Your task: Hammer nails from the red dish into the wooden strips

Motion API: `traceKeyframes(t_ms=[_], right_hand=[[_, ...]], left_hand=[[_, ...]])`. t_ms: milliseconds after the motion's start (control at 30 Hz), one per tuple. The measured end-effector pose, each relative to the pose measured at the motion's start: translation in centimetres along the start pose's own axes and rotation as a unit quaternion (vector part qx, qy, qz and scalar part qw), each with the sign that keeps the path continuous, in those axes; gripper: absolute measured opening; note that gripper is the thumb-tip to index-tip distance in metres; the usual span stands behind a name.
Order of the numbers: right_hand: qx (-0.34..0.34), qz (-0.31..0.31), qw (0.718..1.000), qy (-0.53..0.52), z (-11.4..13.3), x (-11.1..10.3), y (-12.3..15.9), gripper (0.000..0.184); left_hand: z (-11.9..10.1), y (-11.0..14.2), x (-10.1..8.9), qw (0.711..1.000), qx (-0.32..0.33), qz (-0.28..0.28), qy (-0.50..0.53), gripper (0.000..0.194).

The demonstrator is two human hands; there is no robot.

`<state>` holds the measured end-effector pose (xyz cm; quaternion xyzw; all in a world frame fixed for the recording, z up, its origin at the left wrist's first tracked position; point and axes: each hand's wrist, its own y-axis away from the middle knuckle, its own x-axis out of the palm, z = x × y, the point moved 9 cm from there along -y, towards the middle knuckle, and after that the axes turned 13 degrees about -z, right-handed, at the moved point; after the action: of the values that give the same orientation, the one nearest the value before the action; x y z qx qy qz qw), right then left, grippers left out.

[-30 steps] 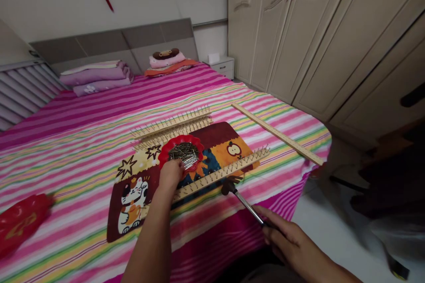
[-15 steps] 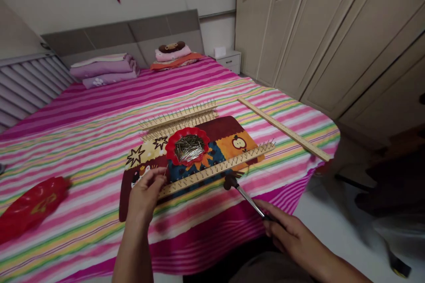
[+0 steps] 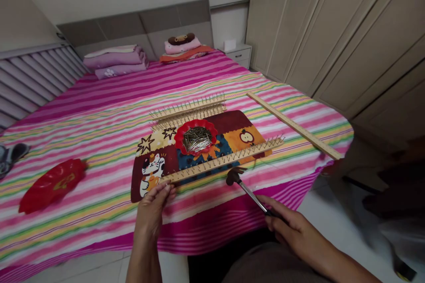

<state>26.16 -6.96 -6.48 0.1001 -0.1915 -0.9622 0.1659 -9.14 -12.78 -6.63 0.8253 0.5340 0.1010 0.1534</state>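
Lt. wood strip (image 3: 212, 164) w/ nails (image 3: 239, 152)

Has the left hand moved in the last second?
Yes. Against the red bowl, the left hand has moved left and toward the person, from the nails to the left end of the near wooden strip.

hands (image 3: 153, 207) and forearms (image 3: 325, 252) are bare, the clothing (image 3: 265, 267) dark.

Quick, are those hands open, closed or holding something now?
Left hand: pinched closed at the left end of the nearest wooden strip; anything it pinches is too small to tell.
Right hand: closed, holding the hammer.
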Motion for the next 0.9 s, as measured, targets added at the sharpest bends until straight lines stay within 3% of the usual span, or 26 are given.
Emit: traceKeyframes(t_ms=[367,900], right_hand=[[-0.006,-0.01,1.0,0.007,0.1,-0.4,-0.1,0.062],[-0.025,-0.018,0.999,0.018,0.5,-0.4,-0.4,0.055]], left_hand=[[-0.4,-0.6,0.8,0.993,0.014,-0.083,0.084,0.011],[0.3,-1.5,1.3,0.996,0.057,-0.068,0.032,0.018]])
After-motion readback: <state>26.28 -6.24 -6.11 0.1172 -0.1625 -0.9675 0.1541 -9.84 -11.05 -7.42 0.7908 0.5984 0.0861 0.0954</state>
